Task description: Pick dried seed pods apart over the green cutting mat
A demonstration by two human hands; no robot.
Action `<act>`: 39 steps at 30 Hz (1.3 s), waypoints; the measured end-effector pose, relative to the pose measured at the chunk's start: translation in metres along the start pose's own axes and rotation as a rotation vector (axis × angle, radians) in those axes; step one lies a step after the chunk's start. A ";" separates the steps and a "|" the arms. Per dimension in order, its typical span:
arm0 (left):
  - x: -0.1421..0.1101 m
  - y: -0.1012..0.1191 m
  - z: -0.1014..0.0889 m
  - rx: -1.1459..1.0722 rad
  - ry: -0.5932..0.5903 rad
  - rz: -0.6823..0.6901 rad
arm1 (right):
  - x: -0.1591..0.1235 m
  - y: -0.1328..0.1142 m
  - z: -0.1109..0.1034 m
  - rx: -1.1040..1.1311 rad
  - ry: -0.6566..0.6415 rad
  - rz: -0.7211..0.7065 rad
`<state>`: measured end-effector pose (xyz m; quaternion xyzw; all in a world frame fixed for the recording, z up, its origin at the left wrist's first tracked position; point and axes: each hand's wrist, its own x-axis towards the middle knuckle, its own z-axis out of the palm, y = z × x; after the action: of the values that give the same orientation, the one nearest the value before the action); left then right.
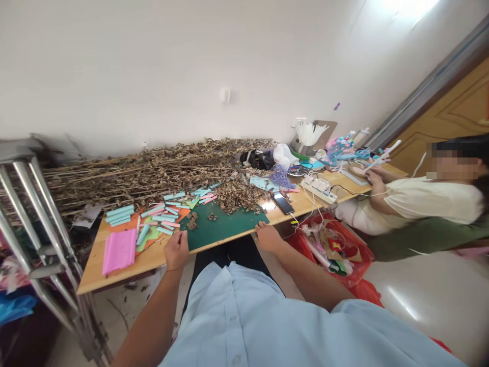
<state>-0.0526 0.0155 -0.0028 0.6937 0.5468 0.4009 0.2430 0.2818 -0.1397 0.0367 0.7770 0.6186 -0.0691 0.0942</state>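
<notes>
A green cutting mat [225, 230] lies at the front edge of the wooden table. At its front left corner, my left hand [177, 250] is closed on the mat's edge, thumb on top and the other fingers curled out of sight. The opposite front corner is pinched by my right hand [268, 236], with its fingertips partly hidden. Small brown clumps [192, 221] sit on the mat, and a heap of dried leaves [239, 197] covers its back part. Blue and pink paper rolls [164, 218] are scattered to the left, beside a pink sheet [119, 251].
Dried plant stalks [153, 168] line the wall. A phone [282, 203] and a white power strip [319, 188] with cables lie to the right. Crutches [42, 219] stand at left. A red-lined bin [332, 250] is beside a seated person [431, 201] working at right.
</notes>
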 end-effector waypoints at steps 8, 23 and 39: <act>-0.003 -0.008 0.003 -0.053 0.017 0.027 | 0.009 0.006 0.000 -0.060 -0.090 -0.056; -0.005 -0.016 0.003 -0.102 0.009 0.034 | 0.026 0.005 -0.033 -0.121 -0.232 -0.054; -0.014 -0.002 -0.002 -0.039 -0.002 -0.021 | 0.021 0.011 -0.035 -0.171 -0.219 -0.142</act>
<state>-0.0569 0.0027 -0.0071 0.6833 0.5459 0.4082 0.2615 0.2967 -0.1137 0.0666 0.7081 0.6618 -0.1069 0.2218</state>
